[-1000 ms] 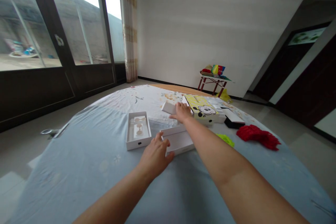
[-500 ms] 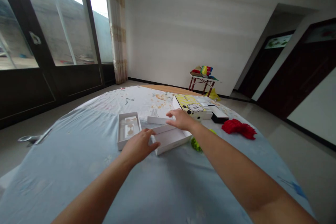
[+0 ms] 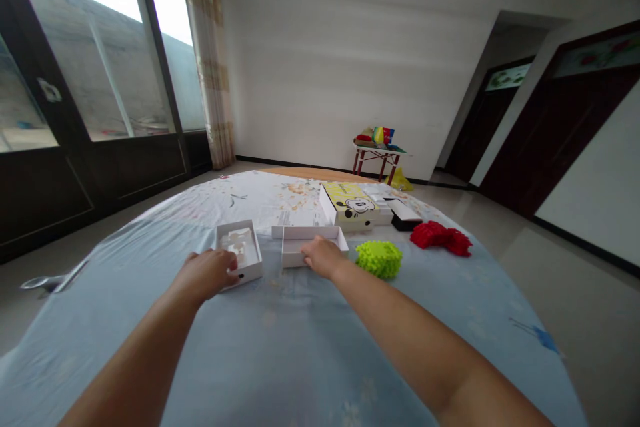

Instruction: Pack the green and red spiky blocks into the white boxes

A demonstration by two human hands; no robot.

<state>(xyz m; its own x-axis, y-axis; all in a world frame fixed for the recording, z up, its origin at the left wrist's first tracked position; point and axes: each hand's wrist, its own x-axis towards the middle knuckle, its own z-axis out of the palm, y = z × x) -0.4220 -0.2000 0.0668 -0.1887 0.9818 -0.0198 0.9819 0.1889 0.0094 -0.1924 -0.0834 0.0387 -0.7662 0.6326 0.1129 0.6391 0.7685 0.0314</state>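
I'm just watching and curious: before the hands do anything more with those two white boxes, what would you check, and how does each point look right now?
1. Left hand touches the white box with insert: ok.
2. Right hand rests at the open white tray: ok.
3. Firm grip on either box: cannot tell.
4. Tray holds nothing: ok.
5. Green fuzzy thing apart from the right hand: ok.
6. Both boxes flat on the bedsheet: ok.

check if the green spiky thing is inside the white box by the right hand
No, the lime-green spiky thing lies on the blue sheet just right of the open white box that the right hand touches.
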